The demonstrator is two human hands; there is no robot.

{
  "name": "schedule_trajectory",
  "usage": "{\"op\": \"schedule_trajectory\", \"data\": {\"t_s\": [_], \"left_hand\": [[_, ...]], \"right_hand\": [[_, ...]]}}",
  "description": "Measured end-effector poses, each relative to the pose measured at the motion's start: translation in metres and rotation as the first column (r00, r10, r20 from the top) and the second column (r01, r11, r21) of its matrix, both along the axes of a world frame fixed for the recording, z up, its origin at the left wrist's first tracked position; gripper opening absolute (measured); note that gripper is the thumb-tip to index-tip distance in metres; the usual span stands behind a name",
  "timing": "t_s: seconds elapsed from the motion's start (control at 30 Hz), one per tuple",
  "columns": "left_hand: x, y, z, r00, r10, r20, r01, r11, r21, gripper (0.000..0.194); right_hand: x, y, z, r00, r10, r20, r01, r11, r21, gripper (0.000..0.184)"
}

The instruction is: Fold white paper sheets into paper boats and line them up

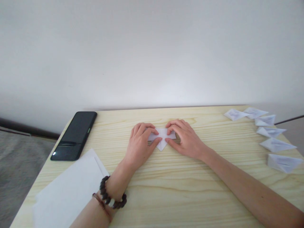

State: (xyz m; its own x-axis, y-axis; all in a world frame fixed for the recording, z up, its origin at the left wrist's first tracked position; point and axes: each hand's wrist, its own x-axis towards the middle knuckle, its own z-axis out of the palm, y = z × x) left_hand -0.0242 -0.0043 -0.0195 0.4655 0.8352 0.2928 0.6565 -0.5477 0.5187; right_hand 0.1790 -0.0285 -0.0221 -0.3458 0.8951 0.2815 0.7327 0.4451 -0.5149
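A small folded white paper [162, 133] lies on the table in the middle of the head view, with a straight band across its far side and a pointed flap toward me. My left hand [142, 139] grips its left part, thumb near the centre and fingers curled over the far edge. On the other side my right hand [184, 136] holds the paper the same way, its thumb close to the left thumb. Both hands cover the paper's outer parts. A dark bead bracelet [111, 202] sits on my left wrist.
Several folded paper boats [272, 134] stand in a curved row along the table's right side. A black phone [73, 136] lies at the left edge. Nearer me are white paper sheets [68, 190], partly under my left forearm. A pale wall [152, 57] rises behind the wooden table [190, 190].
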Motion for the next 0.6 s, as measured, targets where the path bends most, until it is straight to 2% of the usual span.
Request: {"op": "schedule_trajectory", "data": {"t_s": [0.17, 0.37, 0.47, 0.6], "left_hand": [[-0.0013, 0.0032, -0.0009, 0.999, -0.026, 0.046, 0.027, 1.000, -0.015, 0.013], [-0.0025, 0.0028, 0.0002, 0.987, -0.062, 0.146, 0.072, 0.995, -0.065, 0.010], [-0.0016, 0.0010, 0.0021, 0.974, -0.073, 0.214, 0.097, 0.989, -0.107, 0.010], [-0.0005, -0.0012, 0.0034, 0.945, -0.009, 0.326, 0.089, 0.969, -0.231, 0.009]], "right_hand": [[0.0004, -0.0015, 0.0007, 1.000, -0.003, -0.024, 0.003, 1.000, 0.029, 0.023], [0.0021, -0.0014, 0.0018, 0.999, 0.024, -0.042, -0.023, 0.999, 0.026, 0.015], [0.0031, -0.0015, -0.0001, 0.988, 0.061, -0.141, -0.059, 0.998, 0.020, 0.017], [0.0040, -0.0015, -0.0022, 0.928, 0.021, -0.372, -0.056, 0.995, -0.084, 0.036]]}}
